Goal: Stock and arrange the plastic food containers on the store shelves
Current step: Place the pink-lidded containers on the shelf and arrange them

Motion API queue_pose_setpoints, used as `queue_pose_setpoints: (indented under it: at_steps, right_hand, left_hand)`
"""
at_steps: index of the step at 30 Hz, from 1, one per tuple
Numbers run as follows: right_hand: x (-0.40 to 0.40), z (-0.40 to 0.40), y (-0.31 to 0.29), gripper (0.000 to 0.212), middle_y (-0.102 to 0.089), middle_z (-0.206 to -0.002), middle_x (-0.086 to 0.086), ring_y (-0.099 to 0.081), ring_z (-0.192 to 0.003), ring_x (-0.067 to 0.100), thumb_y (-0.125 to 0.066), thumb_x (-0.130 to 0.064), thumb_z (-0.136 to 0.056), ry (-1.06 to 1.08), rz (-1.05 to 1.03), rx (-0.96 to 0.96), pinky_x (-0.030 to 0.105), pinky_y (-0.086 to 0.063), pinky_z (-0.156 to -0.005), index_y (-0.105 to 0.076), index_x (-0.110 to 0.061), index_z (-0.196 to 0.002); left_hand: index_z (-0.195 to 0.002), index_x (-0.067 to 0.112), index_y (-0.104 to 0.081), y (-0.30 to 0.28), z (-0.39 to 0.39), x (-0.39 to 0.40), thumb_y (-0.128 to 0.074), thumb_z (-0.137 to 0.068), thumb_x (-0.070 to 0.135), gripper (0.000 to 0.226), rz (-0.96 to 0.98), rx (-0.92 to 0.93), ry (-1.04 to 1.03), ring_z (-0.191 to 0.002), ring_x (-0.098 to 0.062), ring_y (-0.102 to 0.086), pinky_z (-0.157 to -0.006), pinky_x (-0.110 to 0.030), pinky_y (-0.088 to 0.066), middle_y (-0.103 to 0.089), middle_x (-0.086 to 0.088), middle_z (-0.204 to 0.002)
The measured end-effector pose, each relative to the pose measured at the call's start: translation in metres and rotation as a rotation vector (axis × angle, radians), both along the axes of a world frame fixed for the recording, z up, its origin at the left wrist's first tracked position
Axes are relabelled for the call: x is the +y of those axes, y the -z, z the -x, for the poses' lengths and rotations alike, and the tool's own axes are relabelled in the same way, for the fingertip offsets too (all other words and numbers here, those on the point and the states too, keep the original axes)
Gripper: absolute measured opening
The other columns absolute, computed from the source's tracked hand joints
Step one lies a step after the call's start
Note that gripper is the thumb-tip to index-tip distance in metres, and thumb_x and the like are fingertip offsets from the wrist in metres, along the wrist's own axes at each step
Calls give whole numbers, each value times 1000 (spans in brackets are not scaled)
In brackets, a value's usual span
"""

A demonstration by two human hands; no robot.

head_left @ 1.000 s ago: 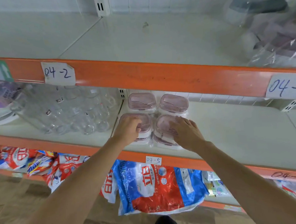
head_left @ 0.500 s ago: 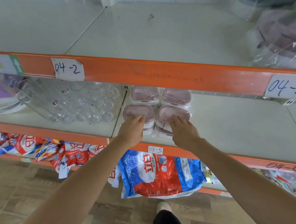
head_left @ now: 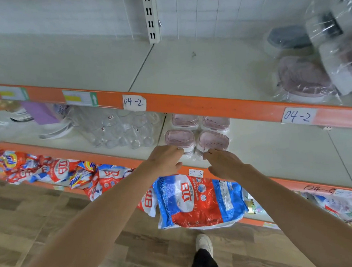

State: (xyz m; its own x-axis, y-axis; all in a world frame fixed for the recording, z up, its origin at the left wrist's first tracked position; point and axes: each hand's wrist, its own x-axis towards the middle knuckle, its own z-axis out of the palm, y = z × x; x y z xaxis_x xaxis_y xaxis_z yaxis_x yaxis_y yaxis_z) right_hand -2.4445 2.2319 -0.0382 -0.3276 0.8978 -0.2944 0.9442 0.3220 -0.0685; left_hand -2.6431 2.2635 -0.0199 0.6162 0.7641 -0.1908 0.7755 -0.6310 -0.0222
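- Left hand (head_left: 166,160) sits at the shelf edge, fingers loosely extended, tips touching the near side of the front-left container (head_left: 179,137); it grips nothing, seemingly nudging the stack square
- Right hand (head_left: 225,164), at 3 o'clock from the left, is flat and relaxed, fingertips (head_left: 206,152) at the front-right container (head_left: 213,140), holding nothing
- Pink-lidded containers form a two-by-two block on the middle shelf (head_left: 276,153), likely kept tight to save room; the back pair (head_left: 199,121) lies at 12 o'clock
- Clear glasses (head_left: 120,131) stand at 9 o'clock of the block
- Wrapped containers (head_left: 313,78) wait on the top shelf at 2 o'clock, probably unsorted stock
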Motion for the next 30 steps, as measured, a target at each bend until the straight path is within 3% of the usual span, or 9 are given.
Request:
queue_pose_setpoints:
  at_steps: [7,11,15,23,25,30]
  right_hand:
    - [-28,5,-85,37,-55,-123,2,-51,-117,21,-49,-19,-92,40,-206,14,33,-46,-86,-46,-12,-128]
    - [-43,-9,-133,35,-54,-123,1,-50,-116,20,-49,-9,-89,70,-266,32,32,-46,-84,-49,-14,-123]
    - [-50,-32,-175,32,-54,-122,1,-49,-116,21,-46,-8,-89,114,-339,-9,30,-42,-82,-50,-14,-120]
    - [-69,-111,-226,35,-52,-123,0,-47,-118,21,-50,-13,-87,316,-441,-16,32,-42,-82,-49,-17,-122]
    - [-72,-134,-231,32,-52,-120,1,-47,-117,20,-49,-14,-89,342,-468,-51,29,-38,-76,-49,-15,-120]
    - [-67,-178,-241,33,-51,-124,1,-48,-118,21,-50,-17,-89,407,-526,-74,30,-40,-79,-50,-15,-122]
  left_hand:
    - [-92,11,-61,-91,3,-18,-46,-88,14,15,-156,-62,57,-77,-26,-62,-60,-29,-42,-65,-6,-85]
    - [-85,11,-61,-136,-12,-26,-47,-87,15,15,-203,-156,71,-73,-20,-60,-57,-27,-39,-64,-3,-78]
    - [-81,13,-59,-169,-31,-28,-49,-88,22,15,-272,-220,97,-75,-24,-60,-56,-27,-32,-66,-5,-82]
    - [-83,14,-59,-206,-116,-6,-49,-87,24,14,-328,-282,171,-83,-28,-61,-65,-30,-43,-65,-4,-88]
    - [-86,14,-60,-206,-143,-7,-49,-86,25,16,-338,-270,210,-87,-30,-62,-68,-30,-42,-66,-4,-92]
    - [-98,14,-63,-202,-197,-4,-50,-88,34,26,-343,-316,241,-102,-27,-58,-73,-31,-43,-61,-3,-107]
